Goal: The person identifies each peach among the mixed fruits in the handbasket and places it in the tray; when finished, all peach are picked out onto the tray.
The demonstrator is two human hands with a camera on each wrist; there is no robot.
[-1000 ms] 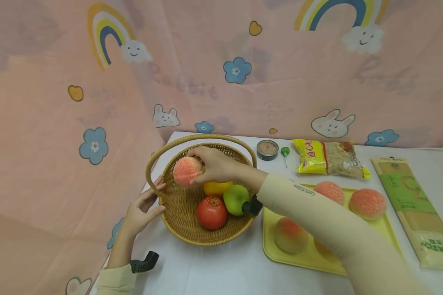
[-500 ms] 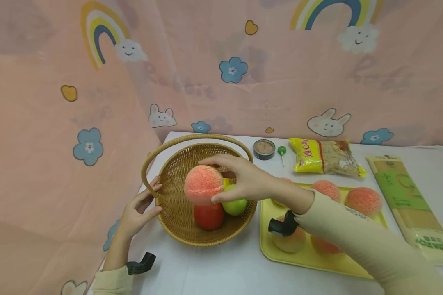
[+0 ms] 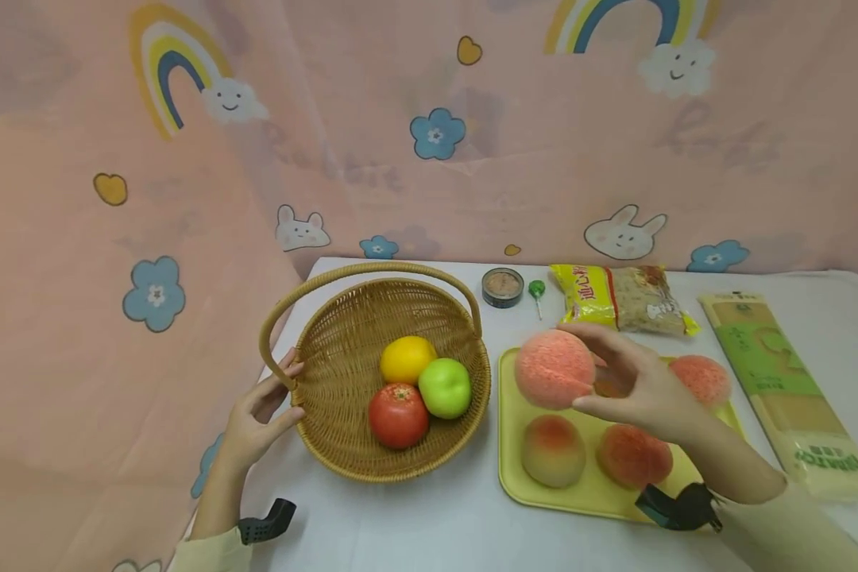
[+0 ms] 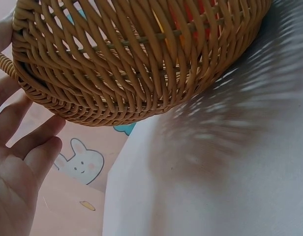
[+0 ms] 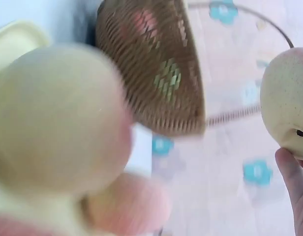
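Observation:
My right hand (image 3: pixel 636 389) holds a pink-red toy peach (image 3: pixel 554 369) above the yellow tray (image 3: pixel 511 477); its pale underside with a dark hole shows in the right wrist view. On the tray sit a pale peach (image 3: pixel 554 451), a redder peach (image 3: pixel 634 457) and another peach (image 3: pixel 699 380); more fruit behind my hand is mostly hidden. To the left stands a wicker basket (image 3: pixel 336 373) with a yellow lemon-like fruit (image 3: pixel 407 360), a green apple (image 3: pixel 446 388) and a red tomato-like fruit (image 3: pixel 398 415). My left hand (image 3: pixel 250 421) touches the basket's left side near the handle base, fingers mostly straight.
Along the back of the white table lie a round tin (image 3: pixel 503 287), a green lollipop (image 3: pixel 537 289) and a yellow bag of pasta (image 3: pixel 622 298). A long noodle packet (image 3: pixel 790 389) lies right of the tray. The basket handle (image 3: pixel 372 268) arches over its far side.
My right hand has carried the peach out of the basket, rightward to above the tray. The left hand stays at the basket. The head view has shifted slightly.

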